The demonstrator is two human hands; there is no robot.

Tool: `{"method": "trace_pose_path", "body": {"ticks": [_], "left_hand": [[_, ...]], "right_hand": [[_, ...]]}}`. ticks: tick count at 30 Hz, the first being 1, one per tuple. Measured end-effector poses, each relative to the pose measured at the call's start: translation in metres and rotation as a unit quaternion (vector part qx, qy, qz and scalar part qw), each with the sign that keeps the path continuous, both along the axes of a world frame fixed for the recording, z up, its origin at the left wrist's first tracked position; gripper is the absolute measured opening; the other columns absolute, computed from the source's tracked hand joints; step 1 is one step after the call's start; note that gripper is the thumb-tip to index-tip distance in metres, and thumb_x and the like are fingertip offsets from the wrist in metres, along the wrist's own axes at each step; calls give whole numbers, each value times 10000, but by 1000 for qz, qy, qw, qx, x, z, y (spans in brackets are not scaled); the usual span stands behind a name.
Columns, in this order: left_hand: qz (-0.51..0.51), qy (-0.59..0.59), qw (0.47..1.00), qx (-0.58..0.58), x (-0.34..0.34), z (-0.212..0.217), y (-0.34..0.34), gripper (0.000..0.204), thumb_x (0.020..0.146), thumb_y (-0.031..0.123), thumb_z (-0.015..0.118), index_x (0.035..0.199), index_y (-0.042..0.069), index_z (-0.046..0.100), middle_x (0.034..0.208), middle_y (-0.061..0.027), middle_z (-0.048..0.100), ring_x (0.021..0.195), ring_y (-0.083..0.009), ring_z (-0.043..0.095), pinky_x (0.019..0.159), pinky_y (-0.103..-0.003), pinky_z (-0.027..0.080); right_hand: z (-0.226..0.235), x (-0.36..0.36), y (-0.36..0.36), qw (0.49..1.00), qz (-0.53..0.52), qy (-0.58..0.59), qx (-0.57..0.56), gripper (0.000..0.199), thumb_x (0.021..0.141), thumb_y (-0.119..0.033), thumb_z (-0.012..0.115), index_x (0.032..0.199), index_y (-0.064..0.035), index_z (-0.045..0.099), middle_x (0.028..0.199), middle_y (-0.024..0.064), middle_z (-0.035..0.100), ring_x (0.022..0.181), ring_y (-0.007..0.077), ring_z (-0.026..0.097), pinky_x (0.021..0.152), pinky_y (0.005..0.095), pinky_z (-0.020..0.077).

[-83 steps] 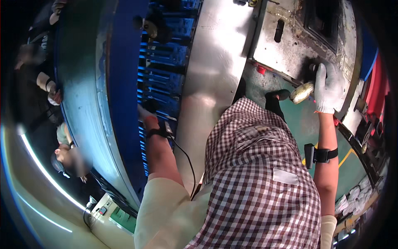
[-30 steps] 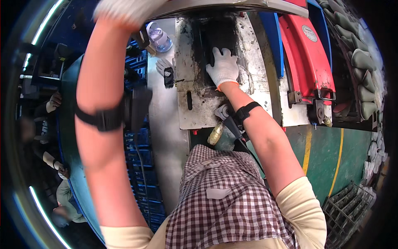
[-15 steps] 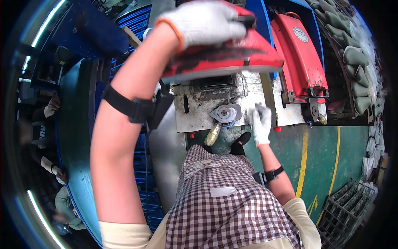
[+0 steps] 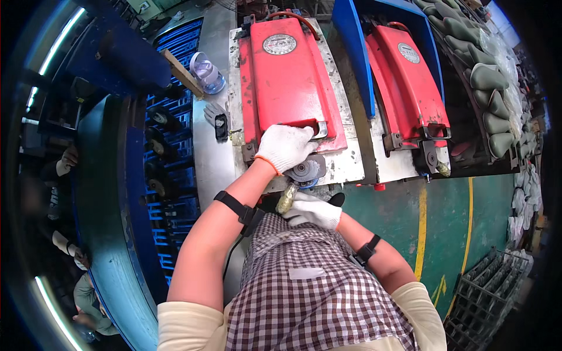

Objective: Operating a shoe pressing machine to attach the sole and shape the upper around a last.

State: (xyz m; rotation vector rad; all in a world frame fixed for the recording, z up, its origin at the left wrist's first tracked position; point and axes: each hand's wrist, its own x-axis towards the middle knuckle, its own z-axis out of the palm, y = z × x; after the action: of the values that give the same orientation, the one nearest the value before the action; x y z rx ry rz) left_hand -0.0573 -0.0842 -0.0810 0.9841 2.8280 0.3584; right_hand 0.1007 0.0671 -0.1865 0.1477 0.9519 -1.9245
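- Leftmost, a long teal work surface (image 4: 108, 234) runs beside a blue slatted frame (image 4: 187, 36).
- Next, a clear bottle with a lilac top (image 4: 212, 81) stands on the steel tabletop (image 4: 206, 155).
- Then, the long red metal lid (image 4: 290, 76) lies over a stained pale metal plate (image 4: 346, 165); the white-gloved left hand (image 4: 284, 146) curls its fingers over the handle (image 4: 321, 129) at the lid's near end.
- Below, beside a yellowish wrapped lever (image 4: 287, 199), the white-gloved right hand (image 4: 312, 209) has partly bent fingers; whether it grips, I cannot tell.
- Rightward, a second red lid (image 4: 404, 76), then grey-green rounded forms (image 4: 497, 111).
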Motion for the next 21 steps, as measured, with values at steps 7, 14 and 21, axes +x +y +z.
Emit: {"method": "trace_pose_path", "body": {"ticks": [7,14,21], "left_hand": [[-2,47,999,18,1,-2,0,340,932,441,649,887,104,662,739,-136,712,703,-326,730,610,-495,557],[8,52,998,24,8,2,-8,346,938,451,645,863,114,643,699,-122,692,673,-323,714,603,-484,542],[131,0,968,214,20,21,12,253,952,362,677,984,116,724,777,-135,736,758,-303,744,684,-406,576]], "right_hand": [[8,-3,-6,971,-114,-163,-136,455,1048,-413,600,1364,-87,576,1160,100,699,1045,288,692,899,416,574],[41,-3,124,977,-205,-55,15,434,1041,-424,586,1342,-112,598,973,37,662,763,136,592,671,310,509],[47,-2,310,356,-390,395,751,197,910,-167,689,1061,-51,739,1052,161,719,1039,366,667,932,442,525]]}}
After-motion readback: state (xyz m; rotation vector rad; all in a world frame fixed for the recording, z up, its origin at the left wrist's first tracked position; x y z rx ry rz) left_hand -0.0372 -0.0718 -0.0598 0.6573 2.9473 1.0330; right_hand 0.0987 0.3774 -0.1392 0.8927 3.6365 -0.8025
